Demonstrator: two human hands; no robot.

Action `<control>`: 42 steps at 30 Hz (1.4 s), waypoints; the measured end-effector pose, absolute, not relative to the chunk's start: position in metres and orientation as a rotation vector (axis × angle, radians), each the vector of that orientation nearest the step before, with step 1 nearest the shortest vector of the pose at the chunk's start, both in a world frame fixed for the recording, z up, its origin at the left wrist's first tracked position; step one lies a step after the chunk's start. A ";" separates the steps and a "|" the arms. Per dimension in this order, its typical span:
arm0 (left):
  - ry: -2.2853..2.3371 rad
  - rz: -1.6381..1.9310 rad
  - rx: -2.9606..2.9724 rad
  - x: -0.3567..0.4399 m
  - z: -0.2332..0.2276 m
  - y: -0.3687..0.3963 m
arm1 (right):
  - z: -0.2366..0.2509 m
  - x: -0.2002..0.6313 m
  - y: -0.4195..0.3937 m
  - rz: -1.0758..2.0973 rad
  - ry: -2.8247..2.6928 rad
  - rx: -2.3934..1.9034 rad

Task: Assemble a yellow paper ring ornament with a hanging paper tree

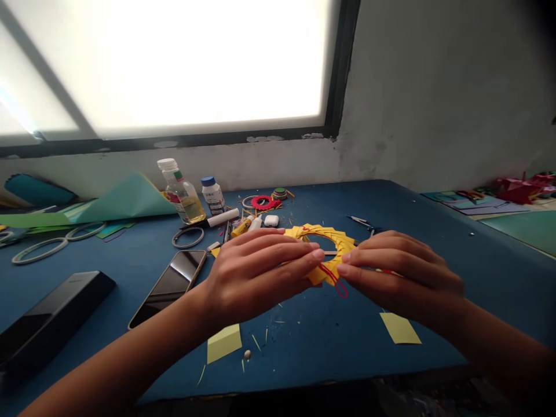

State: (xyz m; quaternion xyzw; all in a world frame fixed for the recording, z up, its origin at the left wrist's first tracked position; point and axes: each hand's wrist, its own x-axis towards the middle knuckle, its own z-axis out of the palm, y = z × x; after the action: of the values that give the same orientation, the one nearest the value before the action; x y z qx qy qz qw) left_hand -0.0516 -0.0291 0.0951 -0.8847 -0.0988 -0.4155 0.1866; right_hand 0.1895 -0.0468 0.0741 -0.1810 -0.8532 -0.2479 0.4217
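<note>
1. A ring of folded yellow paper (336,243) sits between two bare hands above the blue tabletop (434,220), its near edge at the fingertips and its far arc rising behind them toward the window wall.
2. The left hand (260,269) lies palm down over the ring's left side, fingers stretched rightward and closed against the paper in a pinch at its near edge.
3. The right hand (399,275) meets it from the other side, fingertips drawn together; it appears to nip a thin red thread (336,281), though the exact contact is hidden.
4. The thread hangs in a small loop just below the ring's near edge, between the two sets of fingertips.
5. The ring looks tilted, its open centre facing up and toward the camera; being round, it shows no clear long axis.
6. Two pale yellow paper squares lie on the table, one (223,343) below the left wrist, the other (400,328) below the right hand.
7. A dark smartphone (169,286) lies left of the left forearm, with a clear bottle of yellowish liquid (182,194) well behind it.
</note>
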 end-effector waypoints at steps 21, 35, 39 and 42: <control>-0.448 -1.438 -2.773 -0.041 0.085 -0.024 | 0.067 0.189 -0.039 -0.469 -1.990 -0.502; -0.112 -1.058 -2.448 -0.069 0.068 -0.018 | 0.041 0.211 -0.005 -0.417 -2.185 -0.722; -0.137 -0.962 -2.480 -0.078 0.055 -0.008 | 0.016 0.222 0.029 -0.107 -2.365 -1.194; -0.133 -0.908 -2.505 -0.080 0.047 0.002 | 0.001 0.222 0.040 0.081 -2.456 -1.210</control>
State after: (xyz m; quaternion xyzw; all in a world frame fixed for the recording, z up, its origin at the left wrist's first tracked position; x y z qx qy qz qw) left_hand -0.0800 0.0018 0.0468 -0.9128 -0.0484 -0.3307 0.2346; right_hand 0.2224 0.0403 0.0007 -0.4328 -0.8786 0.0291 0.1997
